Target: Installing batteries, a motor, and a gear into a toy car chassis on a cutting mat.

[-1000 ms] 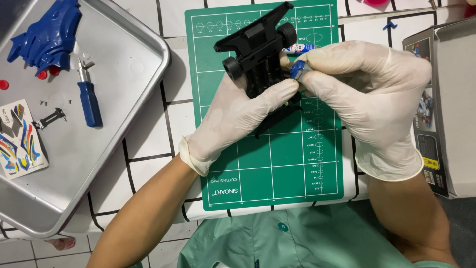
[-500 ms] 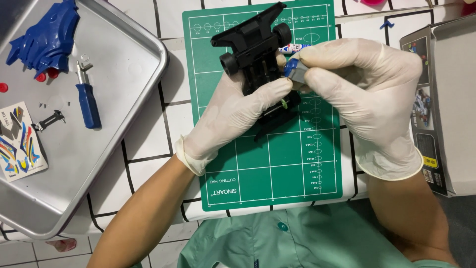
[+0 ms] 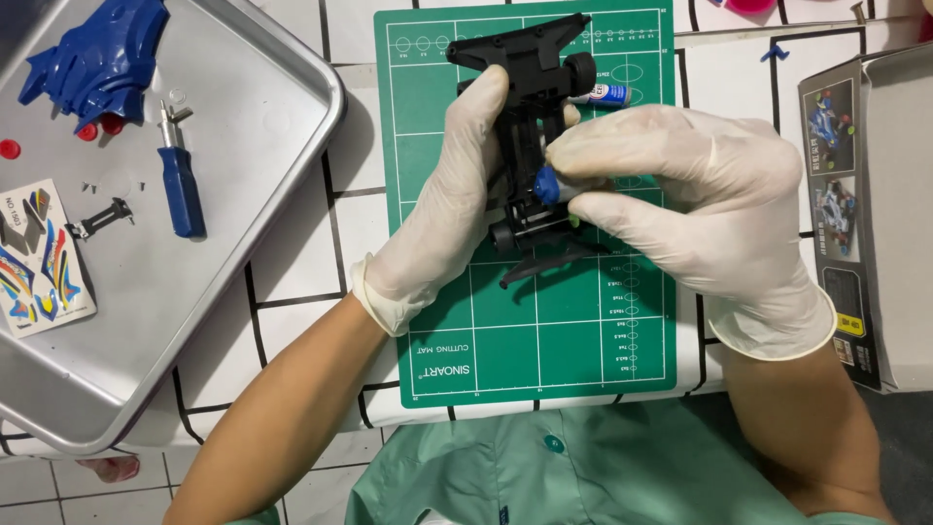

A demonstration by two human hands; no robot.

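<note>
Left gloved hand point(image 3: 442, 219) clamps black plastic toy-car chassis point(image 3: 530, 117) above green cutting mat point(image 3: 544, 340). Right gloved hand point(image 3: 680, 209) pinches small blue part point(image 3: 545, 183) against chassis. Advise steady grip, square alignment, light pressure.

We see a flat grey cardboard kit box point(image 3: 870, 209) at the right edge, bearing small pictures of toy cars. A white rectangular sticker sheet point(image 3: 39, 258) with blue, red and yellow shapes lies in the metal tray point(image 3: 243, 175) at left.
</note>
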